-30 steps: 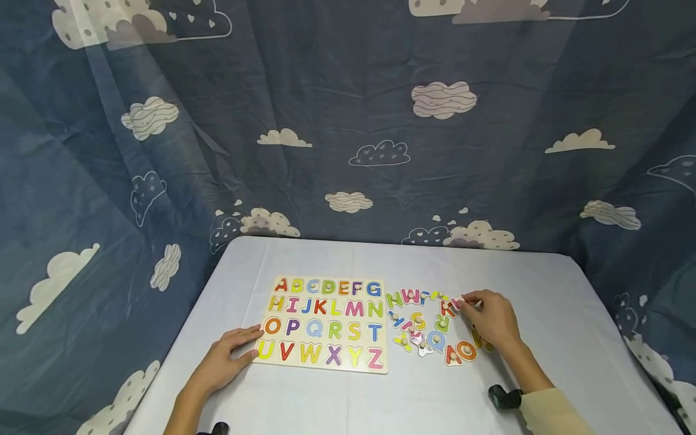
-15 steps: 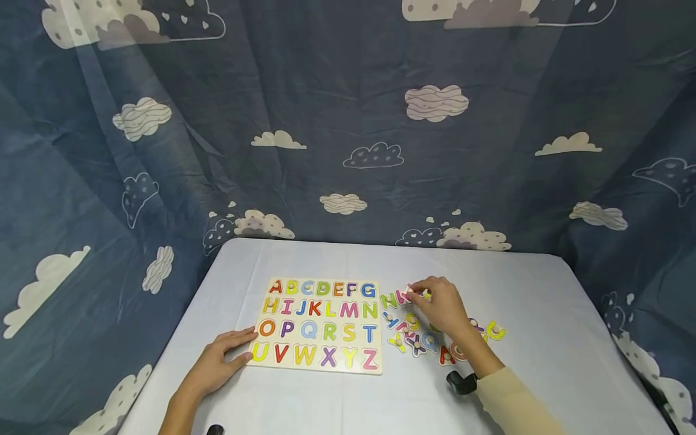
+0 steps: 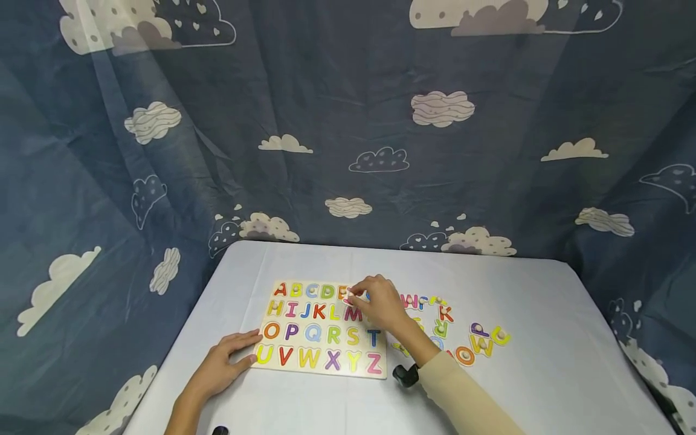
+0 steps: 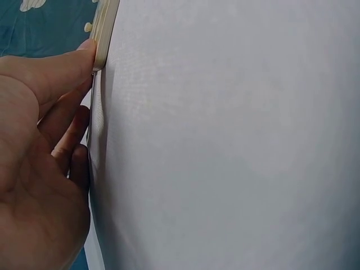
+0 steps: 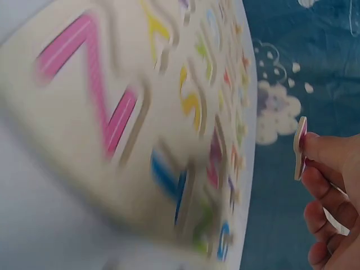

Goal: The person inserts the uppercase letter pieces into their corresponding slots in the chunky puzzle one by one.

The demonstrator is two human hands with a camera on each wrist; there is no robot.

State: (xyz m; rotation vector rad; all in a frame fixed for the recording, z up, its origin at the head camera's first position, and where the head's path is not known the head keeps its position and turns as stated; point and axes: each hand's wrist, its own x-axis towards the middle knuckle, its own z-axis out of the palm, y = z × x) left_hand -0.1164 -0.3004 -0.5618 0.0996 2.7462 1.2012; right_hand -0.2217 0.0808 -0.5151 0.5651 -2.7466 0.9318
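A pale wooden alphabet puzzle board point(image 3: 363, 362) lies on the white table, some top-row letters showing knobs. My left hand point(image 3: 220, 364) rests at its lower left corner with fingers stretched out. In the left wrist view, the thumb point(image 4: 59, 73) touches the board's edge point(image 4: 105, 34). My right hand point(image 3: 379, 304) is over the board's upper right part, pinching a pink letter piece point(image 5: 299, 149) between thumb and fingertips. The right wrist view shows that piece nearly edge-on, so its letter is hidden. The right hand and forearm cover part of the board's right side.
Right of the board lie loose knobbed letters, among them an orange O point(image 3: 464, 356), a red K point(image 3: 445, 313), a green R point(image 3: 440, 328) and a yellow U point(image 3: 500, 336). A dark blue cloud-print cloth point(image 3: 304, 181) hangs behind the table.
My right hand has moved left from the loose letters to over the board, carrying the pink letter piece. The left hand has stayed at the board's corner.
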